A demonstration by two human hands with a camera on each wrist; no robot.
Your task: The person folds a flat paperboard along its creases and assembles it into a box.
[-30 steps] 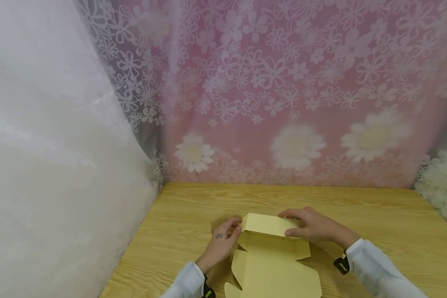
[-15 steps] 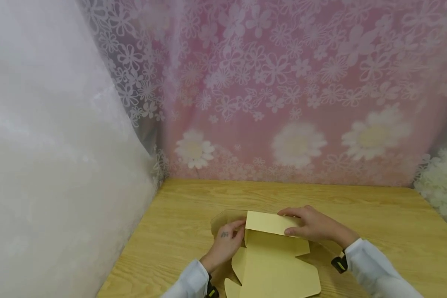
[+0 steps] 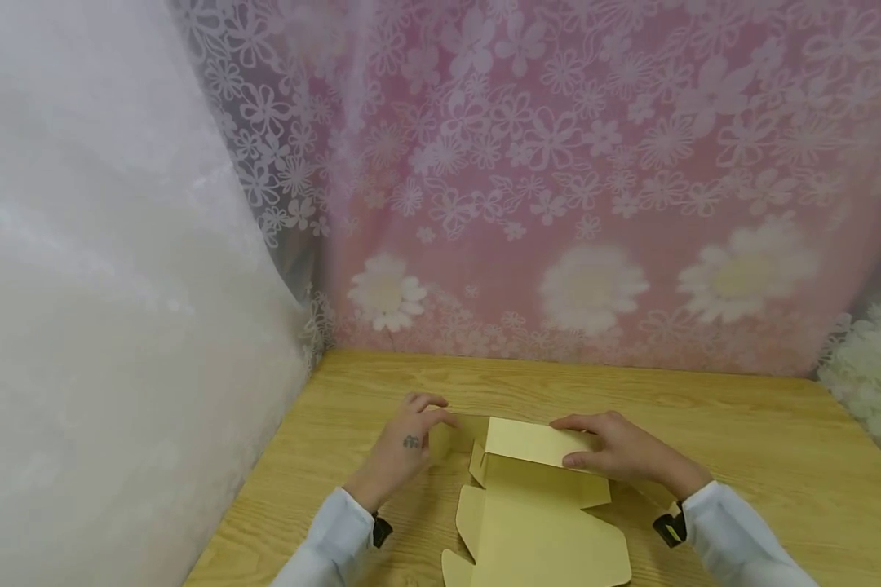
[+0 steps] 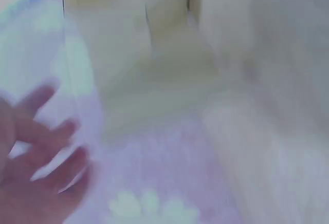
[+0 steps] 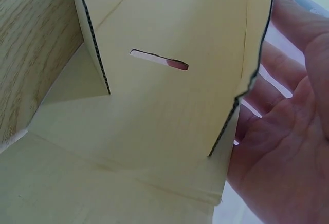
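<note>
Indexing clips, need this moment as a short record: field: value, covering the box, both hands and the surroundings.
object: pale yellow cardboard box, partly folded, near end panel flaps lying spread
raised panel: upright far wall
cutout: narrow slot, seen in right wrist view
right hand: grips the raised wall's right part
left hand: fingers beside the far left flap; contact unclear
surface: wood-grain table
backdrop: pink curtain, white flower print
image quality: left wrist view blurred

you have a pale yellow cardboard box at the lower middle of the head view, part-folded, its far end raised, left flaps spread outward.
</note>
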